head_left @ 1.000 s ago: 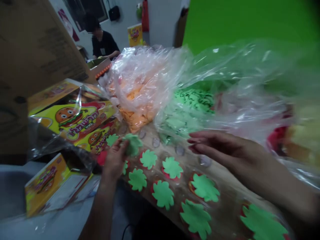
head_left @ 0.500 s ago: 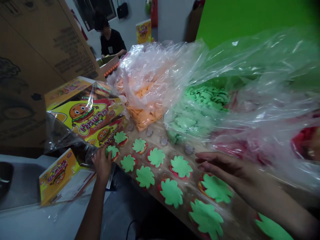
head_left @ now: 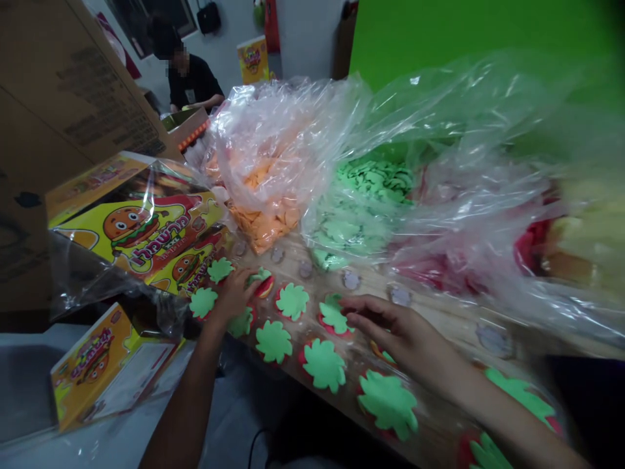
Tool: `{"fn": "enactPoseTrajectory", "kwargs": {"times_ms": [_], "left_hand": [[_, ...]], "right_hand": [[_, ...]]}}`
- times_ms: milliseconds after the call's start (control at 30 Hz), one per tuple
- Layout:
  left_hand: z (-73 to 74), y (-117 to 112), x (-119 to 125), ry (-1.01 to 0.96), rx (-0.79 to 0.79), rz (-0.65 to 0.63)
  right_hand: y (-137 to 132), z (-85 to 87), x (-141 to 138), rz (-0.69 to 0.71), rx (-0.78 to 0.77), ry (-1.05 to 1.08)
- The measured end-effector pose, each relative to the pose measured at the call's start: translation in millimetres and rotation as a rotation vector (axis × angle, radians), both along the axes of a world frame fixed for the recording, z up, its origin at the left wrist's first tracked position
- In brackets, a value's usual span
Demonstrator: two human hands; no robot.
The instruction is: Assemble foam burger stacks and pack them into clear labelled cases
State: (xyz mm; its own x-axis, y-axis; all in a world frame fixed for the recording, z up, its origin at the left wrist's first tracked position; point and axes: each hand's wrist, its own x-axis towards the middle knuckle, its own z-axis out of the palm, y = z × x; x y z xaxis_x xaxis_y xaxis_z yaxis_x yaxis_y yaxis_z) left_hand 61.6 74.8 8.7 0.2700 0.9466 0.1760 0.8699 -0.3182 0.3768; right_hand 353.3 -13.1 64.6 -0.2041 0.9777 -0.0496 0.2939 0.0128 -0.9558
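Observation:
Green flower-shaped foam-like pieces with jagged edges lie in rows on red and yellow round layers along a wooden board (head_left: 439, 312). My left hand (head_left: 233, 298) reaches over the far end of the rows, fingers stretched onto a green piece (head_left: 260, 276) and partly covering it. My right hand (head_left: 403, 326) is palm-down, fingers extended and slightly apart, its tips at the edge of another green piece (head_left: 333, 314). A further stack lies mostly hidden under the right hand. Nearer me, a larger-looking green piece (head_left: 389, 402) lies flat on its red layer.
Behind the rows stand clear plastic bags of orange pieces (head_left: 266, 225), green pieces (head_left: 375, 182) and red pieces (head_left: 439, 277). A wrapped display box (head_left: 141, 225) with burger pictures stands left, a carton (head_left: 58, 98) behind it. A person (head_left: 193, 81) sits at the back.
My left hand has moved right along the rows, from the end stack to another green piece. My right hand has come onto a green piece. The view has shifted right.

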Motion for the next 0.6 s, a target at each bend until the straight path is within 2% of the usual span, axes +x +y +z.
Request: {"fn": "enactPoseTrajectory", "kwargs": {"times_ms": [300, 600], "left_hand": [[-1.3, -16.1, 10.8, 0.041, 0.066, -0.015], [0.9, 3.6, 1.5, -0.016, -0.001, 0.003]], "right_hand": [[-2.1, -14.5, 0.6, -0.032, -0.016, -0.026], [-6.9, -23.6, -2.4, -0.066, -0.059, 0.003]]}}
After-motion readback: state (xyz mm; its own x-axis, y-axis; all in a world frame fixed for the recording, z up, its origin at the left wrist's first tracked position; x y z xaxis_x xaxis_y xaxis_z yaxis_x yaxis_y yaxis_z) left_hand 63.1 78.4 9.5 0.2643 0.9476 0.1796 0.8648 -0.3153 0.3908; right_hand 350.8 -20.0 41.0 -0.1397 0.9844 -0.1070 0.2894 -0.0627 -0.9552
